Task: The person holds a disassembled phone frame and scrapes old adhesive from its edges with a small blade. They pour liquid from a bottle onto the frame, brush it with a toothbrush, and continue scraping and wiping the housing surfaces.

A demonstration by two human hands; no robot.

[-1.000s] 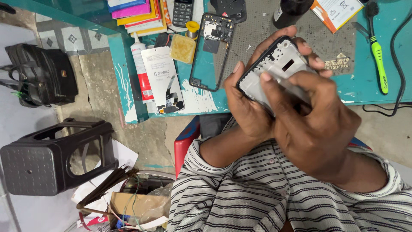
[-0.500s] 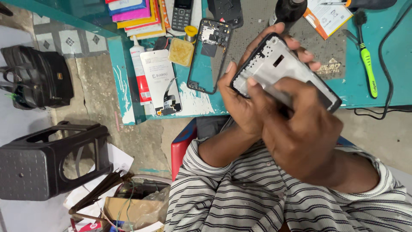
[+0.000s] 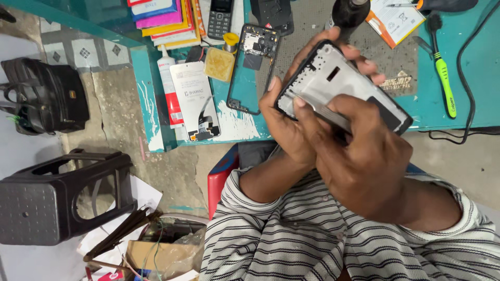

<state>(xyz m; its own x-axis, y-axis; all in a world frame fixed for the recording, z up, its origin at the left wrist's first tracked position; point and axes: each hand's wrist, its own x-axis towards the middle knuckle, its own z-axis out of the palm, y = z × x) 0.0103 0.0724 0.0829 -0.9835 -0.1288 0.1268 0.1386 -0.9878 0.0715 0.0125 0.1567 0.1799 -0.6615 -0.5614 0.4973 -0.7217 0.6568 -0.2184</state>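
Observation:
My left hand [image 3: 284, 130] grips a phone middle frame [image 3: 338, 78] by its left end, fingers curled over the top edge; the pale inner side of the frame faces me. My right hand [image 3: 364, 161] lies over the frame's lower edge and holds a thin metal tool [image 3: 325, 112] flat against the inside. Both hands hover above the front edge of the teal workbench [image 3: 469, 52]. My striped sleeves fill the bottom of the view.
On the bench lie another open phone body [image 3: 250, 67], a white display panel [image 3: 195, 101], a glue tube [image 3: 167, 88], a yellow pad [image 3: 219, 63], a keypad phone [image 3: 220, 18] and a green screwdriver [image 3: 444, 78]. A black stool [image 3: 57, 198] and a black bag [image 3: 47, 99] stand on the floor at left.
The frame has swung from steeply tilted to lying lengthwise across my hands, its far end now out to the right. My right hand has slid down along its lower edge with the tool.

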